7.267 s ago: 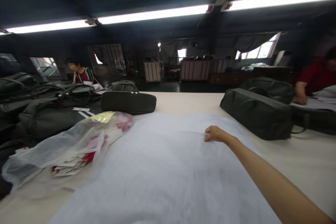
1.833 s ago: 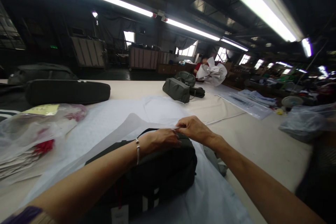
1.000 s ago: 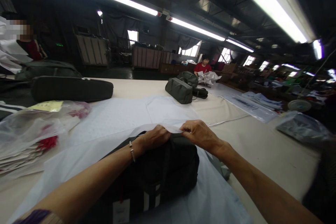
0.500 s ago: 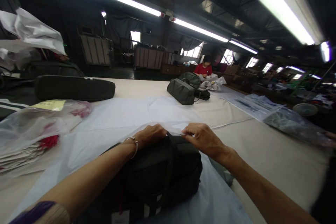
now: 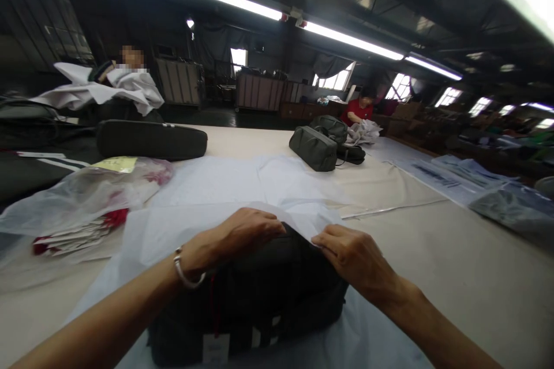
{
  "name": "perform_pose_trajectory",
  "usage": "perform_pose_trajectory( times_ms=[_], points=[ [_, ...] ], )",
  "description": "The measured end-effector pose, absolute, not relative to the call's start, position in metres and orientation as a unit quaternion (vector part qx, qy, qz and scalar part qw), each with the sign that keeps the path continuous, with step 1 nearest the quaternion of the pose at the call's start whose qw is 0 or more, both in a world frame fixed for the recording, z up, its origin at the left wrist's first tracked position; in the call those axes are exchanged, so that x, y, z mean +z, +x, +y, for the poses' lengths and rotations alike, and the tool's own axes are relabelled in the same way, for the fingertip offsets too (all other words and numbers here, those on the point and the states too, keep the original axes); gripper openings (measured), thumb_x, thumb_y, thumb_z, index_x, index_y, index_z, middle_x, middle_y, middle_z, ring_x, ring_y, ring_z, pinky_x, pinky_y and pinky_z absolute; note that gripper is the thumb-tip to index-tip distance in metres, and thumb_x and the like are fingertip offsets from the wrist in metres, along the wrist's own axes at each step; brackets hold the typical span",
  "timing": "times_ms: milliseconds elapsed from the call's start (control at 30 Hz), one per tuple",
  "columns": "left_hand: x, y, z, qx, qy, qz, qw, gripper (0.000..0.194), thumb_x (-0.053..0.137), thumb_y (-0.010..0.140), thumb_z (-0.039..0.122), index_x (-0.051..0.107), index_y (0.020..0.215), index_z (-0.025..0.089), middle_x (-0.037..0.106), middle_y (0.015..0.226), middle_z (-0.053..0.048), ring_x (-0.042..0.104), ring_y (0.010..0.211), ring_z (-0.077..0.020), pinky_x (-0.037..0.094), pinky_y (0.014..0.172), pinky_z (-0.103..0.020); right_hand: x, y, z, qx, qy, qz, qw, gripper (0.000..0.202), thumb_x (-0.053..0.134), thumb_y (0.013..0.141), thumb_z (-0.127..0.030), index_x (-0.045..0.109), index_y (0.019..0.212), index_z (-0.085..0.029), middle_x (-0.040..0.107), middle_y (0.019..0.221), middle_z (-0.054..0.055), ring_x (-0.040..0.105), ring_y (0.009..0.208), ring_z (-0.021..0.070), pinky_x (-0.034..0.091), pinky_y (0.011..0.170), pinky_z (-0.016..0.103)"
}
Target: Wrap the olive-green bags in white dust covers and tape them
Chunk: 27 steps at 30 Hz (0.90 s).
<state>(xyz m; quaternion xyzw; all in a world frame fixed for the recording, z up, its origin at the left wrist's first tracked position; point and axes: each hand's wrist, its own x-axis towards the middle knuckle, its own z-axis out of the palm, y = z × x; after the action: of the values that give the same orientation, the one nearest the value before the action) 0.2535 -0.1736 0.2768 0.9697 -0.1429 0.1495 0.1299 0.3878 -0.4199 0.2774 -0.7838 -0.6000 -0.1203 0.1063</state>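
A dark bag point(image 5: 277, 294) lies in front of me on a pale tissue-paper sheet point(image 5: 156, 236). A white hang tag point(image 5: 215, 348) on a red string is on its near side. My right hand point(image 5: 352, 251) pinches the edge of the sheet over the bag's far top right. My left hand point(image 5: 244, 233), with a bracelet at the wrist, is at the bag's top edge. Its fingers are bent together, and whatever they hold is hidden.
To the left lie a clear plastic bag point(image 5: 142, 176) with tags and a long dark case point(image 5: 151, 139). Grey-green bags point(image 5: 314, 147) stand farther back. One person point(image 5: 360, 109) in red handles paper; another person point(image 5: 130, 72) is behind white paper at the left.
The view has turned left and my hands are farther apart. The sheet's edge now rises between them over the bag. A person shows at the left, where white paper was lifted.
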Motion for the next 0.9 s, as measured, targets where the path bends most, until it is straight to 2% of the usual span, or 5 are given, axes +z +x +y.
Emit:
perform_pose_trajectory(
  times_ms=[133,267,400,467,900],
  points=[
    [0.278,0.203,-0.151,0.404,0.911,-0.074,-0.035,0.035,0.058,0.093,0.033,0.054,0.126,0.022,0.066,0.113,-0.009,0.06,0.105,-0.024,0.047,0.092,-0.038,0.273,0.391,-0.431,-0.174,-0.752,-0.619,0.145,0.024,0.045,0.097,-0.017,0.069,0.095,-0.022,0.068,0.084,0.002,0.063,0.075,0.0139,0.047,0.066,0.023],
    [0.25,0.17,-0.131,0.334,0.936,0.015,-0.11,0.083,0.065,0.083,0.052,0.029,0.148,0.015,0.043,0.147,-0.018,0.035,0.137,-0.037,0.029,0.112,-0.054,0.27,0.393,-0.44,-0.229,-0.724,-0.633,0.153,0.022,0.046,0.096,-0.015,0.067,0.099,-0.021,0.069,0.092,0.003,0.065,0.081,0.0146,0.049,0.071,0.024],
    [0.22,0.14,-0.126,0.289,0.949,0.058,-0.109,0.035,0.046,0.092,0.017,0.056,0.125,0.019,0.066,0.114,-0.009,0.061,0.105,-0.0262,0.046,0.093,-0.043,0.261,0.387,-0.449,-0.265,-0.711,-0.636,0.14,0.023,0.046,0.096,-0.012,0.067,0.1,-0.021,0.07,0.088,0.003,0.066,0.08,0.0147,0.05,0.072,0.024],
    [0.215,0.124,-0.128,0.315,0.94,0.067,-0.115,0.032,0.038,0.091,0.007,0.064,0.105,0.02,0.068,0.091,-0.005,0.063,0.081,-0.0208,0.048,0.077,-0.036,0.253,0.382,-0.454,-0.279,-0.706,-0.635,0.141,0.023,0.047,0.095,-0.01,0.068,0.1,-0.02,0.07,0.085,0.003,0.066,0.078,0.0139,0.05,0.071,0.023],
    [0.176,0.083,-0.162,0.319,0.941,-0.092,-0.068,0.033,0.032,0.098,0.011,0.063,0.101,0.024,0.071,0.086,0.001,0.066,0.079,-0.0135,0.049,0.076,-0.021,0.179,0.377,-0.47,-0.37,-0.716,-0.568,0.166,0.025,0.052,0.092,-0.009,0.07,0.105,-0.022,0.073,0.09,0.002,0.069,0.086,0.016,0.051,0.09,0.029]
  ],
)
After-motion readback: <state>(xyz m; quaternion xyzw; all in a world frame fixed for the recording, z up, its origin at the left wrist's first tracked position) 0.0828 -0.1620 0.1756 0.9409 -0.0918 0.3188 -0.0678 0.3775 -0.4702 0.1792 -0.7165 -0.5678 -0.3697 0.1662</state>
